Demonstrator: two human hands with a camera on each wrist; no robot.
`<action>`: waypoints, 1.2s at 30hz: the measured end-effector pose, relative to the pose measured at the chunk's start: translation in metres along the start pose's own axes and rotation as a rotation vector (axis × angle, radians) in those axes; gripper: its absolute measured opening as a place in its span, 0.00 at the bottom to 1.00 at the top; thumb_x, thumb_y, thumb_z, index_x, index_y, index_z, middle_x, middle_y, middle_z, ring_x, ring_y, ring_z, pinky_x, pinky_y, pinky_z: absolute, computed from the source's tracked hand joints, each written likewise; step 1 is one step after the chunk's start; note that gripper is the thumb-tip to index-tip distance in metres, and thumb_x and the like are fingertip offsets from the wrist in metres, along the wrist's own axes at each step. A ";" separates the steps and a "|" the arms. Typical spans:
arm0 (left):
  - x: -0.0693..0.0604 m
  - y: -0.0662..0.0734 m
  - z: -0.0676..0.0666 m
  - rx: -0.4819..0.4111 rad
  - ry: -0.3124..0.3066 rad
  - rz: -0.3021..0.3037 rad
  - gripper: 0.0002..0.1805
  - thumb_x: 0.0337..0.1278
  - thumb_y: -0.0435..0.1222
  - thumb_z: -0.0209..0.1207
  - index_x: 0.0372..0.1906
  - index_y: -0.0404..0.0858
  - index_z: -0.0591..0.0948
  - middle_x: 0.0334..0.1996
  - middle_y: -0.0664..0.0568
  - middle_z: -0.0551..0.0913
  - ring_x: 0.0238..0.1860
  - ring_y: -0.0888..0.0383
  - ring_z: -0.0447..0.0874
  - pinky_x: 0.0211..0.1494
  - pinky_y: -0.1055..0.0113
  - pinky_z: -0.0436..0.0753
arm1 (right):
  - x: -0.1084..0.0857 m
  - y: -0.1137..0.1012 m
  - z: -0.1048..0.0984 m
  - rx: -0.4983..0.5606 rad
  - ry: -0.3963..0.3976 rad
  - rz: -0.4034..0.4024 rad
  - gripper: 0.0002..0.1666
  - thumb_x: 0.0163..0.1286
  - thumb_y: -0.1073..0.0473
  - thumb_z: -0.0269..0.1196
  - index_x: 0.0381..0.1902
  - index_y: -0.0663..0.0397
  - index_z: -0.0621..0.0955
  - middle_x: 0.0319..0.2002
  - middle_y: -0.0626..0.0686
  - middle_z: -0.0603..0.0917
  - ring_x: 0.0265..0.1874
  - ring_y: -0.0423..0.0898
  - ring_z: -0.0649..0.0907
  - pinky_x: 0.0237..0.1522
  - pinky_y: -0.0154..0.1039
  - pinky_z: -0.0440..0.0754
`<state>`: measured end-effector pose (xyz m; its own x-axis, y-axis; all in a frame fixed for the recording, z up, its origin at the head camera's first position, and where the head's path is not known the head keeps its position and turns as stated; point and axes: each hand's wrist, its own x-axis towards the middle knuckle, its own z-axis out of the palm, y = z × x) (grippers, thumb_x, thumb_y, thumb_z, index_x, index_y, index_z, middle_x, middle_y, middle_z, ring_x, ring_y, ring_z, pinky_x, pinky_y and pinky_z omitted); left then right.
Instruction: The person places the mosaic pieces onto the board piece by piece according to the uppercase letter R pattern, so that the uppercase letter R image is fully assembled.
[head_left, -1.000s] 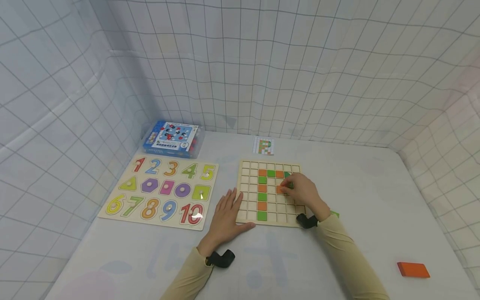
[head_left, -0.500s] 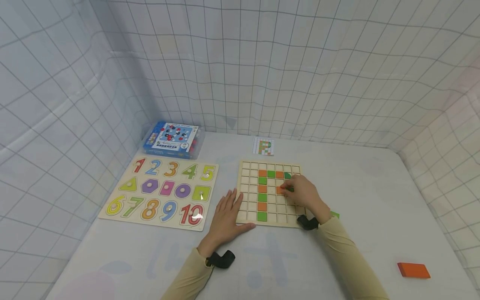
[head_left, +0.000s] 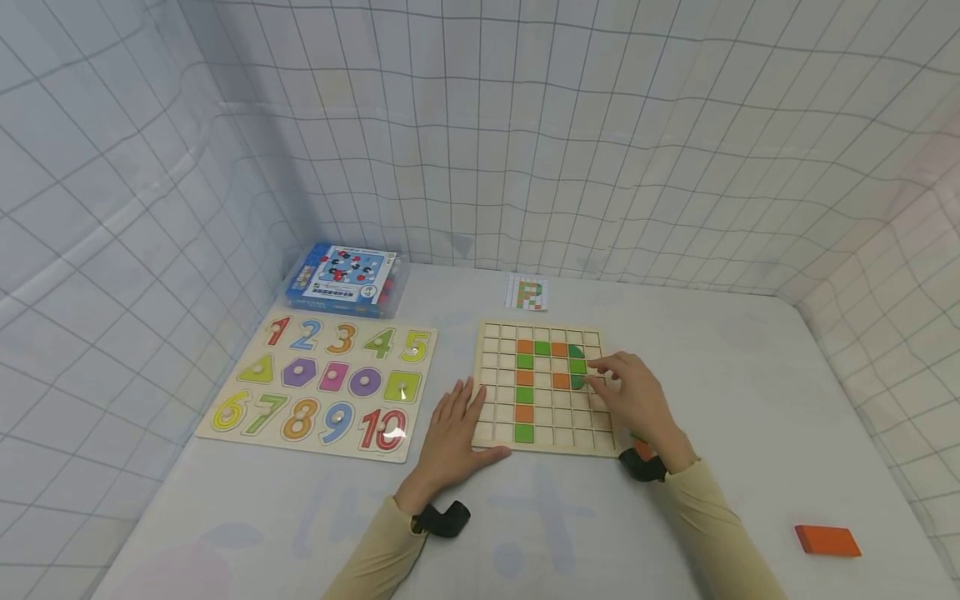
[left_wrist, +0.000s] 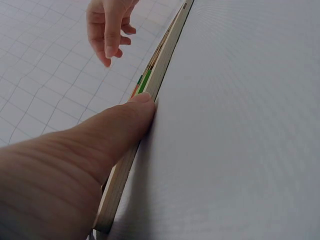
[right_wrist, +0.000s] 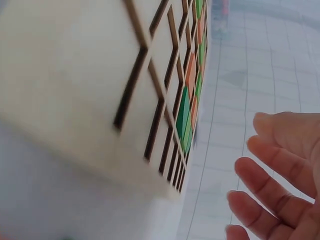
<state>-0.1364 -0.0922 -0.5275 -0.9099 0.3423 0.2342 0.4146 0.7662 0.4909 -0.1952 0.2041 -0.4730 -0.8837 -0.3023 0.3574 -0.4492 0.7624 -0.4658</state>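
A wooden grid board (head_left: 491,408) lies on the table, with orange and green tiles set in some squares in the shape of a P. My left hand (head_left: 450,433) rests at the board's front left corner, fingers spread. In the left wrist view its thumb (left_wrist: 120,117) lies against the board's front edge. Just right of the tiles, my right hand (head_left: 633,398) hovers over the board, fingers loosely bent and holding nothing. Close to its fingertips are an orange tile (head_left: 561,381), a round-cornered dark green tile (head_left: 577,382) and a green tile (head_left: 577,367).
Behind the board lies a small pattern card (head_left: 527,292). To the left are a number puzzle board (head_left: 315,387) and a blue boxed set (head_left: 345,279). Loose tiles (head_left: 642,449) are partly hidden by my right wrist. An orange block (head_left: 827,540) lies at front right.
My right hand has let go of the orange tile, now in its square, and drawn back to the right. Green tiles beside it are uncovered. My left hand has stayed in place.
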 end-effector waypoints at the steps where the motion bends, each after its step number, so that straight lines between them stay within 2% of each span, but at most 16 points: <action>1: 0.000 0.000 0.001 0.000 0.007 0.006 0.52 0.50 0.60 0.61 0.70 0.29 0.59 0.71 0.34 0.53 0.72 0.43 0.42 0.71 0.52 0.43 | -0.003 0.002 -0.003 -0.006 0.026 0.003 0.14 0.61 0.60 0.68 0.45 0.59 0.84 0.35 0.52 0.81 0.33 0.50 0.77 0.30 0.44 0.75; 4: -0.001 0.000 0.001 -0.010 0.013 0.011 0.52 0.50 0.60 0.61 0.70 0.28 0.60 0.70 0.34 0.53 0.72 0.43 0.42 0.71 0.52 0.42 | -0.013 0.009 -0.010 -0.026 0.096 0.018 0.15 0.60 0.61 0.69 0.45 0.60 0.83 0.34 0.53 0.81 0.33 0.51 0.76 0.29 0.43 0.74; 8: 0.000 0.002 -0.001 -0.001 -0.025 -0.020 0.53 0.47 0.59 0.63 0.71 0.30 0.59 0.72 0.36 0.51 0.73 0.43 0.41 0.71 0.51 0.43 | -0.028 0.020 -0.018 -0.050 0.152 0.057 0.19 0.57 0.61 0.70 0.46 0.61 0.81 0.35 0.55 0.81 0.33 0.51 0.76 0.29 0.43 0.73; 13: 0.001 0.002 -0.003 0.015 -0.075 -0.058 0.54 0.48 0.60 0.62 0.72 0.33 0.56 0.73 0.39 0.49 0.73 0.45 0.38 0.72 0.52 0.41 | -0.047 0.031 -0.027 -0.062 0.159 0.114 0.21 0.57 0.60 0.70 0.48 0.61 0.80 0.37 0.55 0.81 0.35 0.51 0.76 0.29 0.44 0.73; 17: 0.002 0.003 -0.003 0.010 -0.089 -0.074 0.54 0.48 0.61 0.62 0.73 0.34 0.56 0.73 0.40 0.48 0.73 0.47 0.37 0.72 0.53 0.40 | -0.059 0.038 -0.034 -0.067 0.148 0.136 0.23 0.57 0.59 0.70 0.49 0.61 0.79 0.38 0.56 0.81 0.37 0.52 0.75 0.32 0.46 0.73; 21: 0.002 0.003 -0.004 0.007 -0.084 -0.071 0.54 0.48 0.60 0.62 0.73 0.33 0.56 0.73 0.39 0.48 0.73 0.47 0.38 0.72 0.53 0.41 | -0.068 0.042 -0.040 -0.073 0.103 0.167 0.24 0.57 0.59 0.71 0.51 0.61 0.78 0.41 0.58 0.80 0.40 0.54 0.75 0.36 0.49 0.73; 27: 0.002 0.004 -0.005 0.009 -0.079 -0.065 0.54 0.48 0.60 0.62 0.73 0.33 0.56 0.73 0.39 0.49 0.73 0.46 0.38 0.72 0.52 0.41 | -0.074 0.044 -0.046 -0.082 -0.015 0.223 0.28 0.56 0.56 0.72 0.52 0.63 0.77 0.45 0.61 0.78 0.43 0.57 0.74 0.40 0.53 0.73; 32: 0.002 0.003 -0.004 0.013 -0.083 -0.063 0.54 0.48 0.61 0.62 0.73 0.33 0.56 0.73 0.39 0.48 0.73 0.46 0.38 0.72 0.53 0.41 | -0.077 0.044 -0.051 -0.094 -0.113 0.270 0.30 0.56 0.55 0.72 0.53 0.64 0.77 0.47 0.62 0.78 0.43 0.58 0.75 0.41 0.54 0.74; 36: 0.003 0.002 -0.003 0.017 -0.088 -0.062 0.54 0.48 0.61 0.61 0.73 0.33 0.56 0.73 0.39 0.48 0.73 0.47 0.37 0.72 0.53 0.40 | -0.079 0.044 -0.053 -0.114 -0.155 0.280 0.29 0.56 0.55 0.71 0.52 0.64 0.77 0.47 0.63 0.79 0.42 0.59 0.75 0.40 0.55 0.75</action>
<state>-0.1377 -0.0912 -0.5234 -0.9316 0.3400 0.1286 0.3579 0.7962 0.4879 -0.1376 0.2919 -0.4786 -0.9842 -0.1483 0.0969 -0.1759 0.8845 -0.4320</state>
